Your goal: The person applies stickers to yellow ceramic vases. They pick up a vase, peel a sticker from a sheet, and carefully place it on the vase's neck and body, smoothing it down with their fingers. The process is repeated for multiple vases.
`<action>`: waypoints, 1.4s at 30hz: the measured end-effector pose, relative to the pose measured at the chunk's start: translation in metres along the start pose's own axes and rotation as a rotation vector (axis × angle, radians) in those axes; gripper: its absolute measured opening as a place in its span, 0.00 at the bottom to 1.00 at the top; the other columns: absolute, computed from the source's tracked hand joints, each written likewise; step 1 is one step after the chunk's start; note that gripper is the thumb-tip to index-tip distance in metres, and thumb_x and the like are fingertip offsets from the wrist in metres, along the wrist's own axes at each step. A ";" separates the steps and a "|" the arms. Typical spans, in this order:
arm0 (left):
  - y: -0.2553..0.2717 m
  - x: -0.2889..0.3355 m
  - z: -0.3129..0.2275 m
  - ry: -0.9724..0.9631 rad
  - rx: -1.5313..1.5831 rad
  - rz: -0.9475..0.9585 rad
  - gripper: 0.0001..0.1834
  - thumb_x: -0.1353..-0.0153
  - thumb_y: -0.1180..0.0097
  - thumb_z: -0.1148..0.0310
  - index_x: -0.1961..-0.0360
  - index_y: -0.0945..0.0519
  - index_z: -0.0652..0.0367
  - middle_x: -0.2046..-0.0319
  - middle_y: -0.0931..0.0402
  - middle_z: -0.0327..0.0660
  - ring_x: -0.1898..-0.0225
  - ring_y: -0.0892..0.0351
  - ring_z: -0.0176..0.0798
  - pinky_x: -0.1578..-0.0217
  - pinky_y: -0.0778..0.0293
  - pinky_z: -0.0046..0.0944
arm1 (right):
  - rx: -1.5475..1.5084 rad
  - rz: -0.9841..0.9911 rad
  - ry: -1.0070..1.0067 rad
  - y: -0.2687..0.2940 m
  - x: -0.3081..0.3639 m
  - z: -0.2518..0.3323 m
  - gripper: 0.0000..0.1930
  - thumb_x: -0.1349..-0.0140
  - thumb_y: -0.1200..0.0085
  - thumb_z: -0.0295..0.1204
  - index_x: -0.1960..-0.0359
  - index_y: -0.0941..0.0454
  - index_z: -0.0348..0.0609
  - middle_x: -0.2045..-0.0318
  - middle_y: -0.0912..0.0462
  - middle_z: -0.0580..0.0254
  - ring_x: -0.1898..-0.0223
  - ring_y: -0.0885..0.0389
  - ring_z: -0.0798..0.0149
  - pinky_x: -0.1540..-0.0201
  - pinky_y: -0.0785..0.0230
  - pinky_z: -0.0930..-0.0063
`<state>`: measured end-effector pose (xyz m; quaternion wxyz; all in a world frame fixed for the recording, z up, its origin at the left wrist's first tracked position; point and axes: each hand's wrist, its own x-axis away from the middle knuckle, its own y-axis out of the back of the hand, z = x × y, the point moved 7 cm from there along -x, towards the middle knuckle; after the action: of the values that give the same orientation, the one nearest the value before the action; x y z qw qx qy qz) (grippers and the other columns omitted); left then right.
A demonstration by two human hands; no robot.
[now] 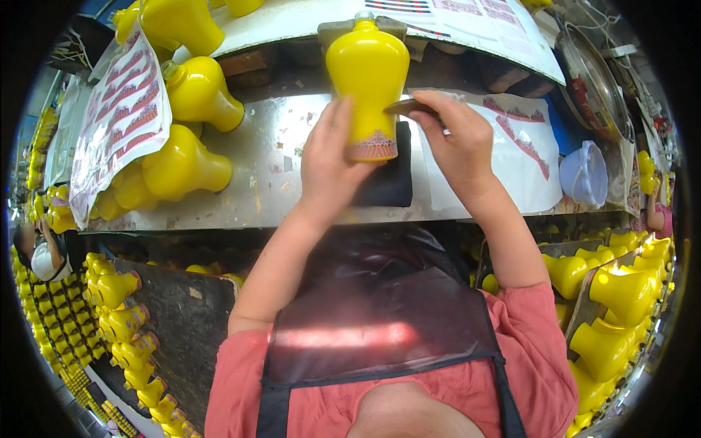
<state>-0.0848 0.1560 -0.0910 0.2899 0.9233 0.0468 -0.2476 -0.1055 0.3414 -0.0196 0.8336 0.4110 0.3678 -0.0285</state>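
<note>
A glossy yellow bottle (366,62) lies with its neck away from me, propped on a grey rest (332,31). Around its base runs a red and blue patterned decal band (376,145). My left hand (328,150) grips the bottle's lower left side, its fingers slightly blurred. In my right hand (461,135), a thin dark brown flat piece (403,106), perhaps a scraper, is pinched between thumb and fingers. Its tip is at the bottle's right side; whether it touches, I cannot tell. Below the base lies a folded black cloth (394,179).
Decal sheets (537,150) lie on the metal table (266,146) to the right, beside a pale blue bucket (584,174). More yellow bottles (186,162) and a hanging decal sheet (128,109) crowd the left. Racks of yellow bottles (621,292) flank me; another person (50,255) works far left.
</note>
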 end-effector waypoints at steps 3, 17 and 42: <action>-0.003 0.004 0.006 -0.007 0.008 0.013 0.52 0.53 0.22 0.68 0.26 0.35 0.64 0.34 0.29 0.59 0.37 0.25 0.62 0.39 0.27 0.53 | 0.039 0.059 0.057 0.000 0.020 0.015 0.17 0.51 0.27 0.19 0.59 0.15 0.48 0.66 0.12 0.61 0.66 0.13 0.59 0.63 0.21 0.68; 0.000 0.004 0.013 0.064 0.126 0.009 0.46 0.51 0.23 0.67 0.30 0.29 0.65 0.39 0.23 0.58 0.42 0.19 0.60 0.43 0.22 0.49 | -0.118 0.112 0.271 -0.001 0.047 0.064 0.20 0.53 0.35 0.19 0.56 0.14 0.49 0.65 0.17 0.60 0.63 0.17 0.55 0.61 0.26 0.60; 0.001 0.002 0.005 0.016 0.066 0.013 0.48 0.53 0.22 0.68 0.30 0.31 0.63 0.38 0.25 0.58 0.43 0.20 0.60 0.43 0.23 0.50 | -0.067 0.265 0.152 -0.002 -0.003 0.042 0.14 0.42 0.33 0.22 0.54 0.16 0.44 0.65 0.13 0.54 0.66 0.15 0.51 0.62 0.23 0.62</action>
<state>-0.0847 0.1525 -0.0954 0.2607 0.9345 0.0347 -0.2397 -0.0841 0.3100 -0.0024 0.8131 0.4291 0.3730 0.1253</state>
